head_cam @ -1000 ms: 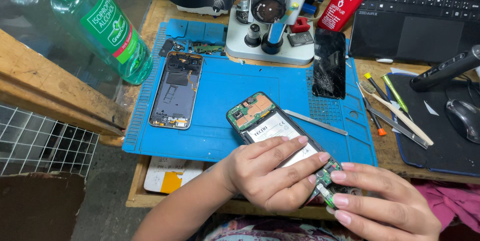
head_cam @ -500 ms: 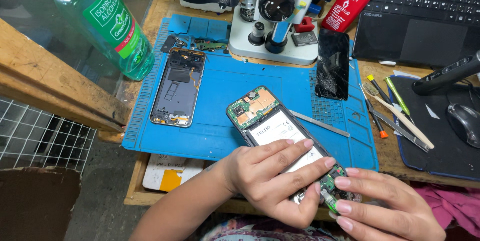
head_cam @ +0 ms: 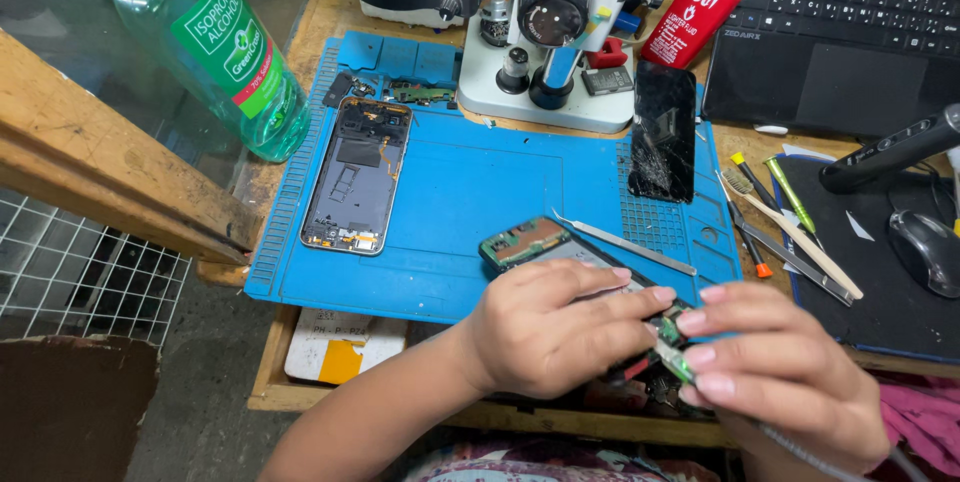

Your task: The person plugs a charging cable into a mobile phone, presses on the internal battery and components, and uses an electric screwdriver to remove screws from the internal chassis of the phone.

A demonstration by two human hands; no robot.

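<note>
From the head view, the left hand (head_cam: 555,327) pinned the opened phone (head_cam: 560,252) at the blue mat's (head_cam: 480,192) near edge while the right hand (head_cam: 785,372) pinched a small green board (head_cam: 672,347) at its lower end, apparently mid-fitting, needing fine alignment next.

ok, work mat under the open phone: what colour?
Blue. The work mat shows best in the head view, with the open phone held over it by both hands.
</note>
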